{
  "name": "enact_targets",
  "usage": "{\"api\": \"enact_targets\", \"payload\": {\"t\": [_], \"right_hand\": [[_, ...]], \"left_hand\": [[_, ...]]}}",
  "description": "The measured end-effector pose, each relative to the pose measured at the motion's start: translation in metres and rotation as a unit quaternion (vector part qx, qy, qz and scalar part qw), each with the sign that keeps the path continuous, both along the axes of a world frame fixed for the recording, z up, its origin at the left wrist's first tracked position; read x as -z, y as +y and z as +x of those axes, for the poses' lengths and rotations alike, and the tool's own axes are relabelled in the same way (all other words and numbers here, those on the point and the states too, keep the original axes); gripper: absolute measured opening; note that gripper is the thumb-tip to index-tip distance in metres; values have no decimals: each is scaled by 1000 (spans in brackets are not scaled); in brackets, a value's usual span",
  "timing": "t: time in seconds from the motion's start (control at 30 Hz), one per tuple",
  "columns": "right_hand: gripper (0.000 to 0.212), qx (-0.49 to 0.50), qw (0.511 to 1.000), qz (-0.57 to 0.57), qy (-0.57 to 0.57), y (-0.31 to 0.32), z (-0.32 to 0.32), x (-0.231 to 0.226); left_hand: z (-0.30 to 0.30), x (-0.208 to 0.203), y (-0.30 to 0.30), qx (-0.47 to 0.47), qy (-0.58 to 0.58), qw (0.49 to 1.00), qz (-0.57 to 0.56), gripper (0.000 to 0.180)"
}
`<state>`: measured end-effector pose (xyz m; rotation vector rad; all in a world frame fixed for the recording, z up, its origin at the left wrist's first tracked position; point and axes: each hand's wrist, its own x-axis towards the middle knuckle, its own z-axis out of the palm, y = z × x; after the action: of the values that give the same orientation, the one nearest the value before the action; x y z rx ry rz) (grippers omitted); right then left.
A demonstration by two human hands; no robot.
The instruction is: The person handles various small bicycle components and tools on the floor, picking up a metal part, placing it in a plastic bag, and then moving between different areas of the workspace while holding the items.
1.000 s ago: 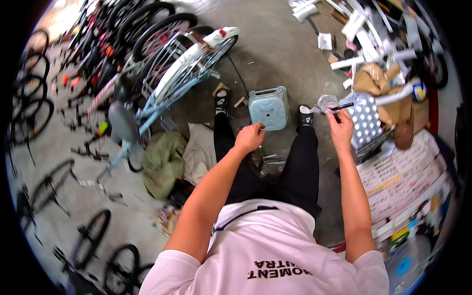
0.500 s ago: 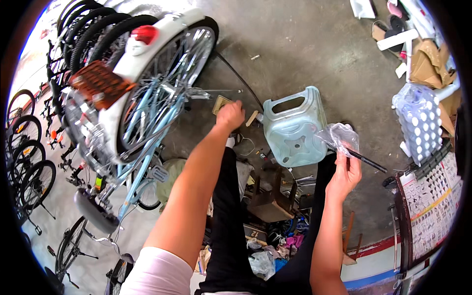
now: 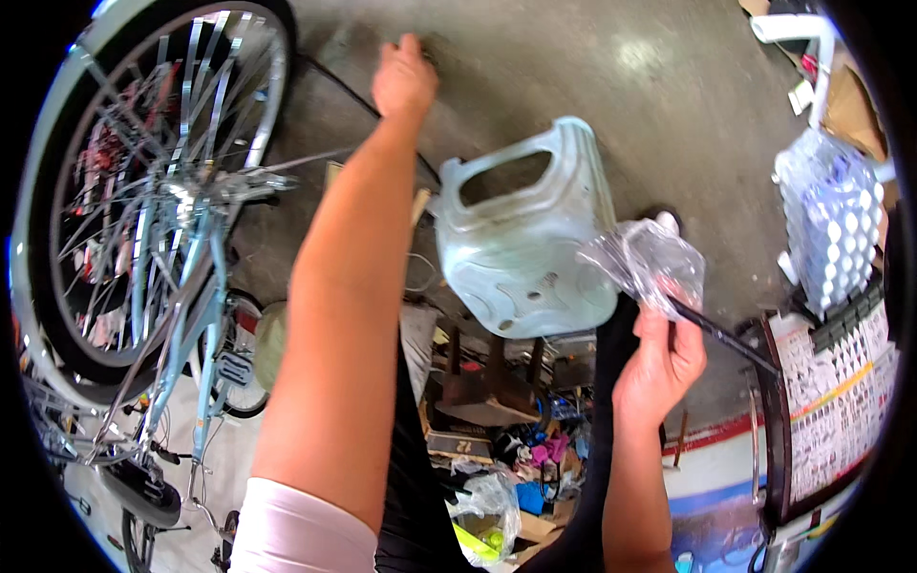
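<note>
My right hand [image 3: 659, 368] pinches a crumpled clear plastic bag [image 3: 650, 263] with something small and reddish inside it. A thin black rod [image 3: 726, 339] sticks out from the same grip toward the right. My left arm stretches far forward, and my left hand [image 3: 405, 81] is over the concrete floor, beyond the pale blue plastic stool [image 3: 535, 224]. Its back faces me, its fingers are blurred and partly hidden, and a small dark patch shows beside them. At the left stands a light blue bicycle [image 3: 205, 258], its large spoked wheel [image 3: 272, 105] nearest my left arm.
A thin black hose or cable [image 3: 344, 86] runs across the floor to the stool. Below me, a small brown wooden stool [image 3: 487, 387] stands among clutter. Bubble wrap [image 3: 833, 224], cardboard [image 3: 853, 110] and a printed board [image 3: 836, 382] are at the right.
My left hand has moved forward, away from a small pale block on the floor. My view has shifted, bringing the bicycle wheel and stool nearer. The right hand keeps the bag and rod.
</note>
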<state>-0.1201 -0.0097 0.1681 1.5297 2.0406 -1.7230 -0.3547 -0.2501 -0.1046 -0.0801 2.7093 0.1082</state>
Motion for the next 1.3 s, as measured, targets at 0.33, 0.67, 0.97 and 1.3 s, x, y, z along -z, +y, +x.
{"api": "enact_targets", "payload": {"t": [0.33, 0.67, 0.97, 1.3], "right_hand": [[20, -59, 998, 18, 33, 11, -17, 8], [26, -175, 971, 106, 123, 23, -26, -4], [34, -226, 953, 138, 149, 23, -18, -6], [36, -220, 951, 153, 155, 31, -14, -10]], "left_hand": [[51, -171, 68, -191, -95, 904, 369, 21], [81, -269, 125, -169, -225, 822, 495, 12], [93, -250, 129, -223, -332, 773, 493, 8], [89, -286, 136, -23, -147, 908, 392, 15]]}}
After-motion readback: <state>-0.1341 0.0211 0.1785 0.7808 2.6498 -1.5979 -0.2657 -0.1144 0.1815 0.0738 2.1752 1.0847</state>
